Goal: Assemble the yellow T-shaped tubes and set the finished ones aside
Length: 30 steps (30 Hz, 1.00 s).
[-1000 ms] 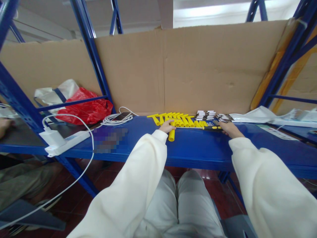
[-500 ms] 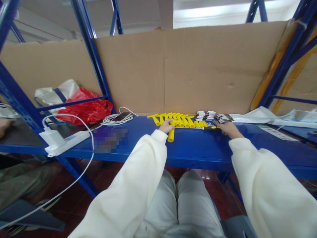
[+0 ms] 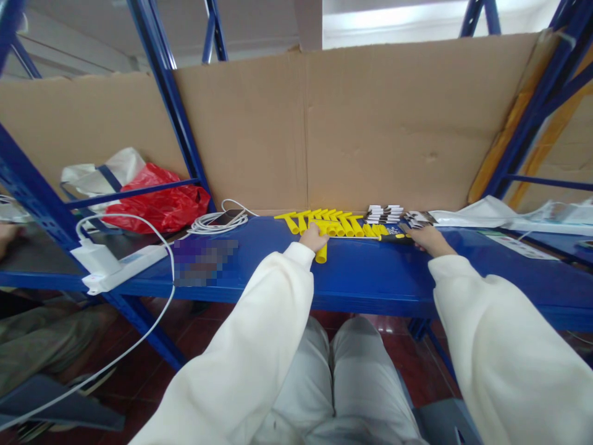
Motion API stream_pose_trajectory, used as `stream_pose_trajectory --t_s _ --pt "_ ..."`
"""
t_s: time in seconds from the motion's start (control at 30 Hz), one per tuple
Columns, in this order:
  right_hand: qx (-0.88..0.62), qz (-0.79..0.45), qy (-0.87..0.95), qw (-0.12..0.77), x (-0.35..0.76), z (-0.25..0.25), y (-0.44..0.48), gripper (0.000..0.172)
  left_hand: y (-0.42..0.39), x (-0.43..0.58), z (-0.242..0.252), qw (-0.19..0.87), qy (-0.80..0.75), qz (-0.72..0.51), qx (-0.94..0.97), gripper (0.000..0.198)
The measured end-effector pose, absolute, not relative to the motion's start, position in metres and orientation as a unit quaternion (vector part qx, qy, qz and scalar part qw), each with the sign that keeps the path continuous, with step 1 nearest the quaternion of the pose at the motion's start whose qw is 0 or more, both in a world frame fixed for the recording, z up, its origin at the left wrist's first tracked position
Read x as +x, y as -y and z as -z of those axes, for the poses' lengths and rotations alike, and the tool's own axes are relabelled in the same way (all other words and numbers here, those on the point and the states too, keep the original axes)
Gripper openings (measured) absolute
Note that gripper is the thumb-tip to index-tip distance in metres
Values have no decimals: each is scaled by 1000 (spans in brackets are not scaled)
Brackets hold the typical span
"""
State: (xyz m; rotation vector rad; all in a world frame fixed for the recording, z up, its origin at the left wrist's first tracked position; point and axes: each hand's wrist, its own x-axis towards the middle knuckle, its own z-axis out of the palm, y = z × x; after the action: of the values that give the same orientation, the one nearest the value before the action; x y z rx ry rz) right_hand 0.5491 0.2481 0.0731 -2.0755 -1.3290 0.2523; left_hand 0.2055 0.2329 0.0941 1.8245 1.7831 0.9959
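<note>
My left hand (image 3: pixel 314 237) is closed around the top of a yellow T-shaped plastic piece (image 3: pixel 321 254), whose round tube points toward me. Just behind it lies a row of similar yellow T-shaped pieces (image 3: pixel 353 228), with several smaller yellow pieces (image 3: pixel 374 229) at its right end. A screwdriver (image 3: pixel 393 238) with a black and yellow handle lies in front of the row, its shaft pointing left. My right hand (image 3: pixel 432 241) is closed at the handle's right end, beside black-and-white small parts (image 3: pixel 419 219); what its fingers hold is hidden.
More black-and-white parts (image 3: pixel 384 214) stand in rows against the cardboard panel (image 3: pixel 370 123). White plastic bags (image 3: pixel 482 214) lie at right. At left are a coiled white cable (image 3: pixel 217 224), a power strip (image 3: pixel 134 267) and a red bag (image 3: pixel 160 201). A blue rack post (image 3: pixel 169 93) rises there.
My left hand has closed further over the yellow T-shaped piece, which has shifted very slightly. My right hand has stayed almost where it was.
</note>
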Motion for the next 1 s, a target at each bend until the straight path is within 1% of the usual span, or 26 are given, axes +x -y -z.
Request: stream_pose_trajectory --t_s 0.1,0.23,0.33,0.43,0.57,0.73,0.8,0.9,1.0 --pt "-795 -92 508 319 546 -76 -247 36 -239 207 -89 212 -624 -382 648 22" --pt "-811 -106 494 296 546 -78 -247 37 -244 206 -85 232 -604 -402 648 24" --pt "-803 -94 501 308 547 -76 -249 34 -247 206 -83 247 -596 -417 640 25" --pt "-790 -88 513 323 549 -73 -249 36 -252 207 -81 269 -593 -435 622 25" --pt "-798 -105 502 315 549 -73 -247 37 -256 207 -81 312 -588 -456 591 32" --pt "-798 -100 502 319 544 -78 -243 33 -256 208 -85 363 -605 -427 565 18" --pt "-803 -108 496 313 541 -81 -240 34 -257 208 -84 383 -595 -427 563 18" --pt "-811 -117 487 303 537 -84 -236 35 -258 210 -83 415 -566 -457 546 22" --pt "-808 -113 489 308 536 -84 -235 35 -258 210 -83 462 -532 -476 527 20"
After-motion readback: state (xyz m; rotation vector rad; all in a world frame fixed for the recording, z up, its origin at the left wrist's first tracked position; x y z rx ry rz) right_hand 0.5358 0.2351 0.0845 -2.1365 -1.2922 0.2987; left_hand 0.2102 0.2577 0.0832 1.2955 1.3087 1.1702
